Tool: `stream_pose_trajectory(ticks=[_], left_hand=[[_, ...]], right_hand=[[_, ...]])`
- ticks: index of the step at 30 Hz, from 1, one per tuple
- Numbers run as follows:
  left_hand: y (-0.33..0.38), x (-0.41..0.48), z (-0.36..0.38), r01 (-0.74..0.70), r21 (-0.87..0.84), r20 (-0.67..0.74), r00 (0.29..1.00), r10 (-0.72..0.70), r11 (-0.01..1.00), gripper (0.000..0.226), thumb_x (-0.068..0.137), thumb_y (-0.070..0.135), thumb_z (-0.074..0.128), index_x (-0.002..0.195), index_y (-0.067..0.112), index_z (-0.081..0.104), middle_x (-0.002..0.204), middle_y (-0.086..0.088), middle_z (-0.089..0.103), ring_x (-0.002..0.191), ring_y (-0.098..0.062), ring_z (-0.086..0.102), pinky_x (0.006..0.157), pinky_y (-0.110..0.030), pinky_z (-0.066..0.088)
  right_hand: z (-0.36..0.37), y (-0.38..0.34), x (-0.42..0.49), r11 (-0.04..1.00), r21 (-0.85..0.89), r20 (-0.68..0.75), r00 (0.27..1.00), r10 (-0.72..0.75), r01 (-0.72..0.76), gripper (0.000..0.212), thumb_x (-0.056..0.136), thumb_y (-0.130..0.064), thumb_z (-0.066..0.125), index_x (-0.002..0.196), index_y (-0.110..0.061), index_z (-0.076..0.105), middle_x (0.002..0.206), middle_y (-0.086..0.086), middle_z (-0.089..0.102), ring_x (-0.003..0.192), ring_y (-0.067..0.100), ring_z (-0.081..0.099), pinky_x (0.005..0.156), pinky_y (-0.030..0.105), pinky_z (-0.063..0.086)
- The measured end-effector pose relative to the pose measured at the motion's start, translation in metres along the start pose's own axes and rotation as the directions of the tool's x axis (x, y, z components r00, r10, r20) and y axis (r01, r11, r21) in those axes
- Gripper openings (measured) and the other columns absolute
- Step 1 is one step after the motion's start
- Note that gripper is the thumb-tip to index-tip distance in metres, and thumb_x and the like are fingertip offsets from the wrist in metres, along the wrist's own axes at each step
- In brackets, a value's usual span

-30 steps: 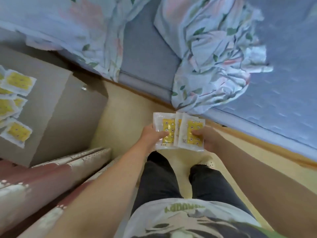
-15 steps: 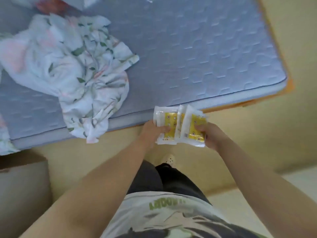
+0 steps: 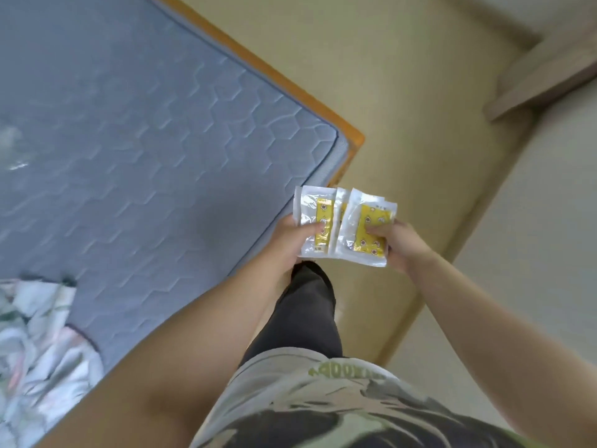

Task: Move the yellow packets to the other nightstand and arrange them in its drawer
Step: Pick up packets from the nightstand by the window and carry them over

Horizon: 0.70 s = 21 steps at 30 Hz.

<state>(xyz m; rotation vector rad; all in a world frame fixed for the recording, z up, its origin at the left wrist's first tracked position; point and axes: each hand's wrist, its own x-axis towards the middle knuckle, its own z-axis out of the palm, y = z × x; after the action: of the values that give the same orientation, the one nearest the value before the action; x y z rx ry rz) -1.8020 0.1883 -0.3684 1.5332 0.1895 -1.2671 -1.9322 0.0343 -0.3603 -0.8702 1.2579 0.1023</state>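
A fanned stack of yellow packets point(image 3: 347, 227) in clear wrappers hangs in front of me at chest height, past the foot corner of the bed. My left hand point(image 3: 290, 240) grips the stack's left side, thumb on top of a packet. My right hand point(image 3: 399, 245) grips the right side, thumb pressed on the front packet. Neither nightstand is in view.
The grey quilted mattress point(image 3: 129, 150) on an orange wooden frame point(image 3: 350, 137) fills the left. A floral sheet point(image 3: 38, 344) lies bunched at the lower left. Yellowish floor runs ahead and right, with a low beige ledge point(image 3: 542, 82) at the upper right.
The view has swung from the first nightstand and bedside along the bed to its foot corner. Both hands have kept hold of the packet stack throughout.
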Motion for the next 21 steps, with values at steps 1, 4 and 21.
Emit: stream_pose_trajectory(ticks=[1,4,21], left_hand=[[0.019,0.019,0.014,0.004,0.041,0.000,1.000,-0.004,0.999,0.027,0.076,0.009,0.076,0.099,0.016,0.065,0.097,-0.004,0.071,0.092,-0.024,0.068,0.087,-0.046,0.054],[0.075,0.069,0.064,0.024,0.141,0.063,0.997,-0.033,0.990,0.076,0.054,0.034,0.084,0.122,0.011,0.059,0.120,-0.007,0.065,0.111,-0.027,0.062,0.097,-0.051,0.048],[0.310,0.297,0.289,0.010,0.056,-0.143,0.990,-0.002,0.998,0.018,0.081,0.013,0.074,0.097,0.019,0.066,0.102,-0.006,0.073,0.093,-0.026,0.070,0.088,-0.046,0.055]], right_hand=[[-0.010,-0.020,0.009,1.000,0.028,-0.036,0.999,0.000,0.001,0.030,0.086,0.008,0.057,0.116,0.003,0.057,0.109,0.020,0.067,0.094,0.034,0.067,0.079,0.043,0.054],[-0.042,-0.079,0.034,0.996,0.092,-0.101,0.995,0.009,0.000,0.025,0.086,0.008,0.057,0.109,0.002,0.059,0.102,0.017,0.068,0.088,0.030,0.069,0.076,0.040,0.055],[-0.175,-0.444,0.251,0.994,-0.108,-0.078,0.997,0.007,-0.015,0.025,0.082,0.003,0.063,0.104,-0.006,0.063,0.109,0.015,0.067,0.095,0.031,0.067,0.089,0.051,0.052]])
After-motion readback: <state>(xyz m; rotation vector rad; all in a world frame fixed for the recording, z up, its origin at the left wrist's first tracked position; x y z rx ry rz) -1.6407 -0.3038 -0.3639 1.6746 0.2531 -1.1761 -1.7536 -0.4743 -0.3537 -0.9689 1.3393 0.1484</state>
